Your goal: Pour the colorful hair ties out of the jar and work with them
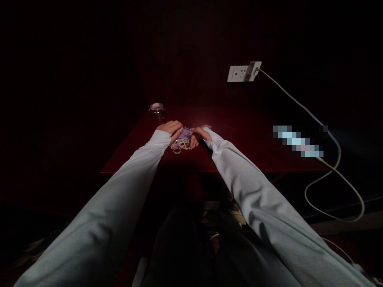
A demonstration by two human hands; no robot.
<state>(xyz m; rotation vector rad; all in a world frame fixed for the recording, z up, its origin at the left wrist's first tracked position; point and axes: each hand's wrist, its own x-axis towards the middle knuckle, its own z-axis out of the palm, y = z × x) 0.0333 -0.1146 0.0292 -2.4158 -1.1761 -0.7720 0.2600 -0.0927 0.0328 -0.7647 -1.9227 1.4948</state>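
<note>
A small heap of coloured hair ties (184, 137), purple, yellow, green and pink, lies on the dark red table between my hands. My left hand (170, 128) is curled against the heap's left side, thumb and fingertips closed at the ties. From the right, my right hand (197, 136) bends inward, its fingers folded down over the heap's right edge. What sits inside each hand's fingers is partly hidden. A single greenish ring-shaped tie (177, 151) lies at the near edge of the heap. Something pink (207, 126) shows just beyond my right wrist.
A clear jar (157, 110) with something pink at its top stands at the table's far left. On the wall is a white socket (239, 73) with a plugged-in charger (255, 68). Its cable (299, 104) loops down the right side past a blurred-out object (299, 141).
</note>
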